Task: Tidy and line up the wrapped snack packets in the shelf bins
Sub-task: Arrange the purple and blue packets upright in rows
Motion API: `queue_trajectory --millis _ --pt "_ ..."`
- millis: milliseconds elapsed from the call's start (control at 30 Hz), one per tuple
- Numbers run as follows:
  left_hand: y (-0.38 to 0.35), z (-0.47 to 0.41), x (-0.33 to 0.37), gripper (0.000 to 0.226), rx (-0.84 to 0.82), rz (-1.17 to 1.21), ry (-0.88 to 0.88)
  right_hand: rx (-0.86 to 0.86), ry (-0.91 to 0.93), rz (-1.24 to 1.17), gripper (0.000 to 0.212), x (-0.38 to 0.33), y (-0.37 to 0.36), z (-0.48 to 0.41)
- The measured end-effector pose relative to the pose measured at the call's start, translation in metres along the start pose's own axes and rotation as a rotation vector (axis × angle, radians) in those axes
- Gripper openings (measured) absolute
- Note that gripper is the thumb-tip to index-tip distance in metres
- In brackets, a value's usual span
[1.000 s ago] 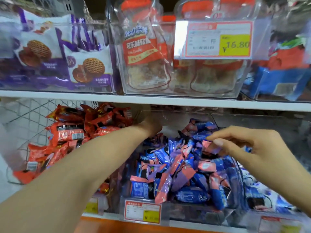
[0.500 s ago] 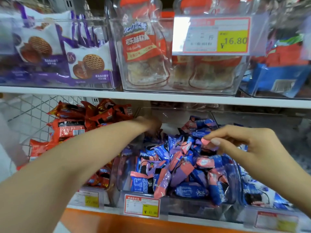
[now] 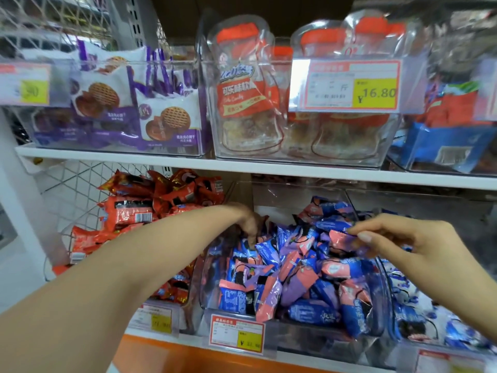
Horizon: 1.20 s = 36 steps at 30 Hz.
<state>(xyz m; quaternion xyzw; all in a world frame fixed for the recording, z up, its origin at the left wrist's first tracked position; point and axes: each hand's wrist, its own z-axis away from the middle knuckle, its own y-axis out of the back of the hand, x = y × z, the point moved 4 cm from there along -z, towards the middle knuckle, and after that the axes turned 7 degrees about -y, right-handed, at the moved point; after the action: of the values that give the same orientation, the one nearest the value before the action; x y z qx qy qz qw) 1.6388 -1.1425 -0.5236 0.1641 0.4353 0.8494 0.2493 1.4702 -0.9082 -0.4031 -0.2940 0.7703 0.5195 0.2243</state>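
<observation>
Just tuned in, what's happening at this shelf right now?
A person is sorting the blue-and-pink packets in the clear bin on the lower shelf. The left hand reaches into the bin's back left corner, fingers down among the packets; whether it grips one is hidden. The right hand pinches a pink packet at the top of the pile. The packets lie jumbled, not yet lined up. Red packets are heaped to the left.

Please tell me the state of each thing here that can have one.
clear bin: full, packets jumbled.
left hand: fingers down among packets, grip unclear.
right hand: pinches pink packet.
pink packet: held at the pile's top.
red packets: heaped, not lined up.
</observation>
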Motion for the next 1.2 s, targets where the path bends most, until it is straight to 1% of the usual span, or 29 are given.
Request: queue_trajectory --millis 133,267,400,467,733,800,867,900,967,1033,1100,1133,1200 --pt "0.007 0.008 0.003 0.049 0.031 -0.057 -0.017 0.004 -0.034 0.022 0.012 0.004 0.001 0.000" --pt "0.018 0.012 0.005 0.051 0.150 -0.149 -0.032 0.016 -0.035 0.061 0.020 0.005 0.003 0.001" --pt "0.021 0.015 0.007 0.048 0.236 -0.361 -0.052 0.015 -0.024 0.055 0.020 0.004 0.004 0.001" --pt "0.020 0.014 0.010 0.048 0.234 -0.438 -0.062 0.019 -0.016 0.052 0.021 0.003 0.004 0.002" --pt "0.020 0.014 0.016 0.061 0.271 -0.626 -0.040 0.002 -0.011 0.050 0.019 0.005 0.003 0.001" --pt "0.019 0.013 0.017 0.059 0.262 -0.666 -0.019 0.004 -0.010 0.045 0.020 0.005 0.003 0.001" --pt "0.018 0.014 0.017 0.049 0.262 -0.662 0.004 0.009 -0.007 0.040 0.020 0.004 0.003 0.002" --pt "0.019 0.014 0.016 0.044 0.261 -0.619 0.016 0.010 -0.006 0.034 0.021 0.003 0.002 0.002" --pt "0.023 0.020 0.016 0.035 0.263 -0.430 0.043 0.008 -0.007 0.023 0.020 0.003 0.002 0.002" --pt "0.025 0.020 0.012 0.020 0.243 -0.084 0.061 0.002 -0.014 0.008 0.019 0.003 0.002 0.002" --pt "0.021 0.021 0.010 0.020 0.122 0.242 0.086 0.001 -0.011 0.012 0.019 0.003 0.002 0.002" --pt "0.016 0.025 0.013 0.015 0.049 0.353 0.097 0.002 -0.008 0.019 0.020 0.003 0.002 0.001" --pt "0.005 0.028 0.018 0.011 0.000 0.473 0.103 -0.001 0.003 0.032 0.024 0.003 0.001 0.001"
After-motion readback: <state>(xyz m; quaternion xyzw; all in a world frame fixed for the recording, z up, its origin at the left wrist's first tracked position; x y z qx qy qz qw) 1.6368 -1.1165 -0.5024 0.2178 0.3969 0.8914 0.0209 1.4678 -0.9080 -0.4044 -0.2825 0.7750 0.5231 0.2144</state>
